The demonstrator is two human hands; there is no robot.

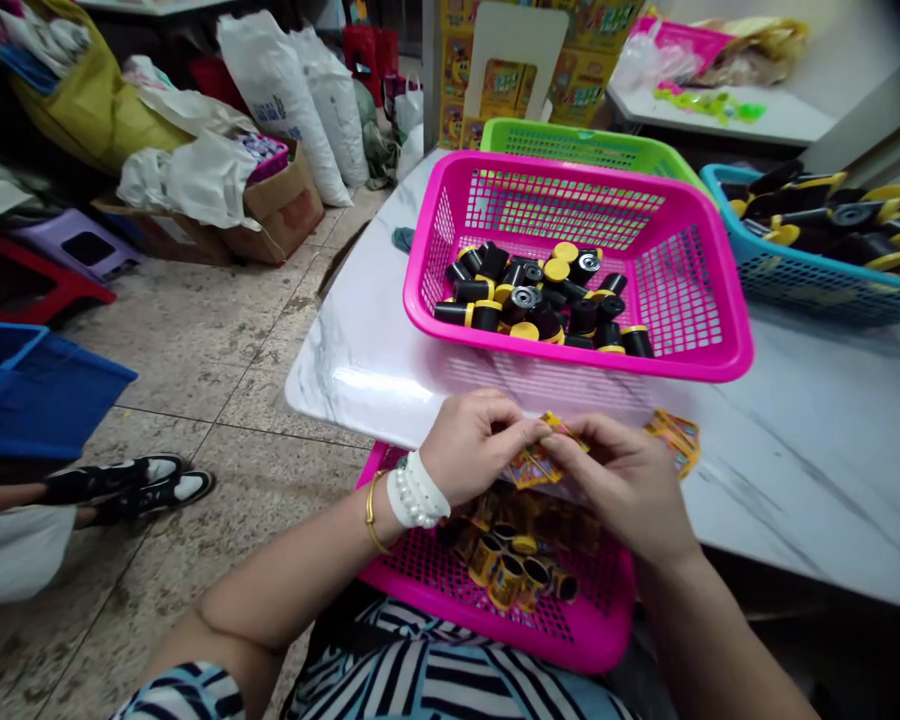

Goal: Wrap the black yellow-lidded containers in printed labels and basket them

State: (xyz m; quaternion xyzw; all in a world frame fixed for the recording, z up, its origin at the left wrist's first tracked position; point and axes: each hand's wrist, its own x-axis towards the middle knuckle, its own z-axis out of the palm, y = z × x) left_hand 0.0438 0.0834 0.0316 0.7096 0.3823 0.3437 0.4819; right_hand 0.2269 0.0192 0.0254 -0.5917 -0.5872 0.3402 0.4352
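My left hand (474,440) and my right hand (624,478) meet at the table's near edge, both pinching a small orange and yellow printed sticker (538,462). Under them, on my lap, a pink basket (450,585) holds several small cylinders wrapped in yellow labels (511,575). On the white marble table (810,470) a larger pink basket (690,260) holds several black cylinders with yellow caps (540,300). A small stack of the same stickers (675,438) lies on the table just right of my right hand.
A blue basket (810,280) of black and yellow parts stands at the right, a green basket (585,142) behind the pink one. Another person's feet in black and white shoes (131,482) rest on the floor at left, near a blue bin (30,395). Bags and boxes crowd the back.
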